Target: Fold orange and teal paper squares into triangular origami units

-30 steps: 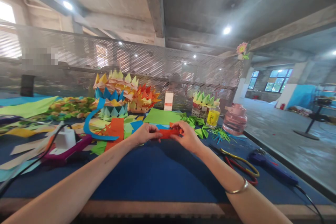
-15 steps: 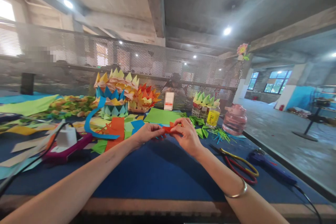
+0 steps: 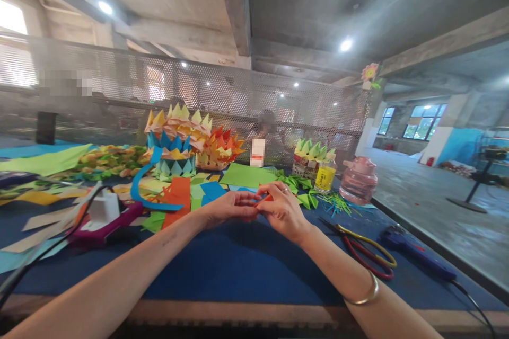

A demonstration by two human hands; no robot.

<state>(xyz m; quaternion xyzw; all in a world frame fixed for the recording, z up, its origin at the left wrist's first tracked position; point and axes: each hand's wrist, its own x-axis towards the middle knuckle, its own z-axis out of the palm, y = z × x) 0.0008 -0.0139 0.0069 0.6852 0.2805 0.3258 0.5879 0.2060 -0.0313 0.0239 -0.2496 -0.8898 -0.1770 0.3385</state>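
Above the blue table mat [image 3: 246,270], a small orange-red folded paper [image 3: 264,201] is pinched between the fingers of my right hand [image 3: 281,211]. My left hand [image 3: 230,207] meets it from the left, its fingers closed around the paper's other side. Most of the paper is hidden by the fingers. Orange paper strips [image 3: 177,198] and blue paper pieces [image 3: 210,190] lie left of my hands. Just behind them is a green paper sheet [image 3: 248,175]. Folded green paper pieces [image 3: 308,200] lie to the right.
Folded-paper crowns [image 3: 175,161] stand at the back left. A magenta power strip [image 3: 107,228] with a cable is at left. On the right are scissors [image 3: 368,249], a blue corded tool [image 3: 419,254], a pink bottle [image 3: 358,180] and a yellow-labelled bottle [image 3: 325,176].
The fingers of both hands have closed in over the orange-red paper, and less of it shows. My left hand has shifted slightly right. The whole view has moved a little.
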